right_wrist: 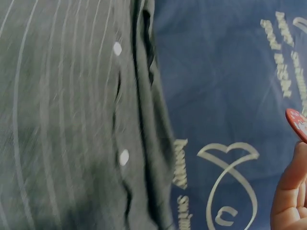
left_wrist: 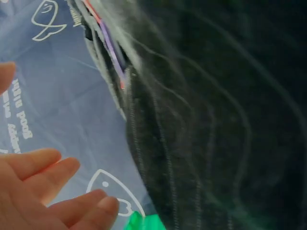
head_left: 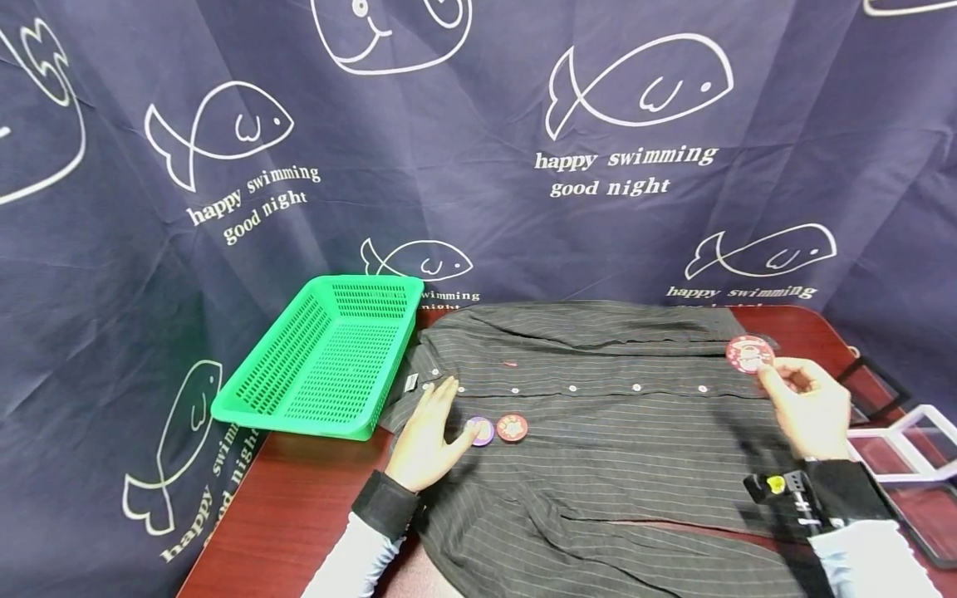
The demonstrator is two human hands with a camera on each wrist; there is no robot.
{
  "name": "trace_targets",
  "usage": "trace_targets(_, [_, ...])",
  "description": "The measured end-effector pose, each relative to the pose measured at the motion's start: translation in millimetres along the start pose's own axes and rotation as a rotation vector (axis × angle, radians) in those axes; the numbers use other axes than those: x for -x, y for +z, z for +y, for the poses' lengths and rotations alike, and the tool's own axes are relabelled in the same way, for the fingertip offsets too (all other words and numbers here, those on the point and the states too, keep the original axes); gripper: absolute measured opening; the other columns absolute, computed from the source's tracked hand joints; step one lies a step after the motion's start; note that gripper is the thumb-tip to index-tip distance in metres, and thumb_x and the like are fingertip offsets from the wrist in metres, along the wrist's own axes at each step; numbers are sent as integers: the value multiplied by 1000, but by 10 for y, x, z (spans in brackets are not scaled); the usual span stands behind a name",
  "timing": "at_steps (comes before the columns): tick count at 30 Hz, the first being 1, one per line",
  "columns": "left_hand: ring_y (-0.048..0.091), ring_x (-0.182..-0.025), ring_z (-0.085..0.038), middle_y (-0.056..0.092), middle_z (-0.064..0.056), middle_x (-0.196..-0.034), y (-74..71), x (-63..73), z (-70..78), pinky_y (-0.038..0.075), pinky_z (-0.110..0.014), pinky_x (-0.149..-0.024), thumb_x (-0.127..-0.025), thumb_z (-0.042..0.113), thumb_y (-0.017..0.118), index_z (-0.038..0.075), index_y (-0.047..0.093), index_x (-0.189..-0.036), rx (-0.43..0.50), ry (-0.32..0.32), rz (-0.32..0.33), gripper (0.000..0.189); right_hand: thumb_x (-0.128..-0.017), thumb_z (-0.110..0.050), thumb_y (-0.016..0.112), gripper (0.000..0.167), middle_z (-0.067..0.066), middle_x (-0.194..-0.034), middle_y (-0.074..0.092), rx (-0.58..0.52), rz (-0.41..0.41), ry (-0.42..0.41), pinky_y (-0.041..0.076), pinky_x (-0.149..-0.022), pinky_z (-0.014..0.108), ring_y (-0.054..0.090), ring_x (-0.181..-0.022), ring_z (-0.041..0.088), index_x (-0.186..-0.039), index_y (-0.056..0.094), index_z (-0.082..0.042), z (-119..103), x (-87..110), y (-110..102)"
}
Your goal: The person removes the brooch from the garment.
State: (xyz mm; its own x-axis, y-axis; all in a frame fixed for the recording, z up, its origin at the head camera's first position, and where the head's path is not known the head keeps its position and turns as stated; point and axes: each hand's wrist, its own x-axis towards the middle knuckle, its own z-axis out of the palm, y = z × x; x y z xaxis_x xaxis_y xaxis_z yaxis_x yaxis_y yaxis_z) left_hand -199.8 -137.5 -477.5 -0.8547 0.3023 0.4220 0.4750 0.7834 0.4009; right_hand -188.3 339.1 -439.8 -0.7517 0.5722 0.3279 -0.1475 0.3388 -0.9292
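A dark pinstriped button-up shirt (head_left: 635, 432) lies spread on the table, its row of white buttons running left to right. Between thumb and fingers, my right hand (head_left: 811, 407) pinches a round red badge (head_left: 749, 355) over the shirt's right part. The same badge (right_wrist: 298, 125) shows at the right edge of the right wrist view. My left hand (head_left: 428, 436) is over the shirt's left part with straight fingers. Its thumb overlaps a purple-rimmed round badge (head_left: 482, 431) in the head view; whether they touch I cannot tell. Just right of that lies another red badge (head_left: 512, 428).
At the left, a green plastic basket (head_left: 377, 415) stands beside the shirt's collar end. White and black frame-like objects (head_left: 893, 448) lie on the right side of the red-brown table (head_left: 299, 490). A dark blue curtain (head_left: 478, 183) with fish drawings hangs behind.
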Motion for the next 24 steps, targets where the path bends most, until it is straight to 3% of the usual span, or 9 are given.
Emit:
trace_targets(5, [36,-140,-48,44,-13,-152,23,7,-57,36,-53,-112,-84,42,70,3,45,-145,-29,-11,-62,77,-89,-3,65,25,-21,-57,63,-74,14,141,46,-54,5,61,-49,-8,-79,66,-25,155,-78,-164])
trace_targets(10, [26,-143,-52,36,-14,-157,20,12,-64,32,-58,-113,-84,55,66,4,39,-149,-52,-64,-248,87,-89,-3,64,23,-16,-56,66,-211,3,241,49,-52,8,63,-48,-4,-78,68,-22,312,-140,-316])
trace_targets(14, [25,-142,-54,36,-17,-156,8,15,-42,30,-58,-114,-82,57,66,1,39,-148,-53,-93,-372,91,-92,-3,60,27,-15,-58,68,-309,-39,279,49,-50,9,64,-48,-3,-76,68,-23,393,-164,-417])
trace_targets(18, [29,-141,-53,38,-18,-155,-9,0,-15,30,-56,-115,-81,56,68,-1,41,-146,-75,-95,-445,91,-92,0,56,30,-12,-59,69,-412,-55,317,51,-49,12,65,-49,0,-74,68,-21,472,-190,-471])
trace_targets(24, [31,-141,-52,38,-22,-153,-36,-15,-16,30,-54,-116,-80,54,71,-4,41,-145,-108,-109,-521,93,-91,0,54,33,-10,-56,68,-424,-57,390,51,-48,14,65,-48,2,-70,66,-21,555,-223,-524])
